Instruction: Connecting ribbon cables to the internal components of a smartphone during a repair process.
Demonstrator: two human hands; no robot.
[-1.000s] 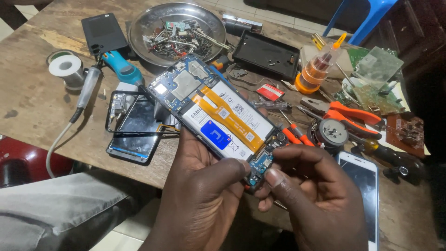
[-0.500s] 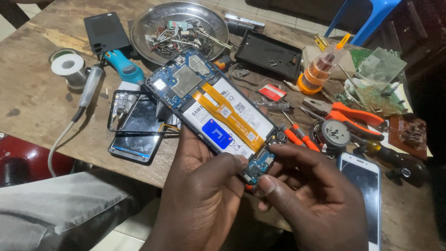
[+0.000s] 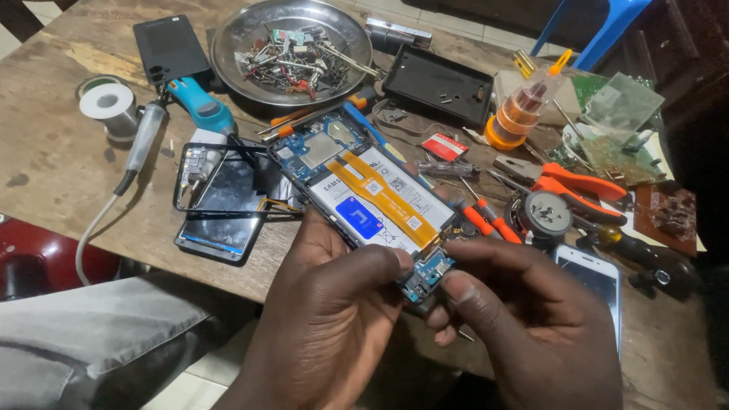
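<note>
Over the tabletop (image 3: 53, 152), seen from our head camera, our left hand (image 3: 334, 319) grasps the opened phone (image 3: 364, 190) by its lower edge, and our right hand (image 3: 524, 319) pinches the small board (image 3: 425, 273) at that end. Worn wood carries a steel dish (image 3: 235, 45), solder reel (image 3: 106, 102), orange pliers (image 3: 577, 190) and a blue chair (image 3: 592, 23) stands beyond.

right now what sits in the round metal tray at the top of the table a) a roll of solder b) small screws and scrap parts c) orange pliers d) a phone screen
b: the round metal tray holds a heap of small screws and scrap parts.
</note>
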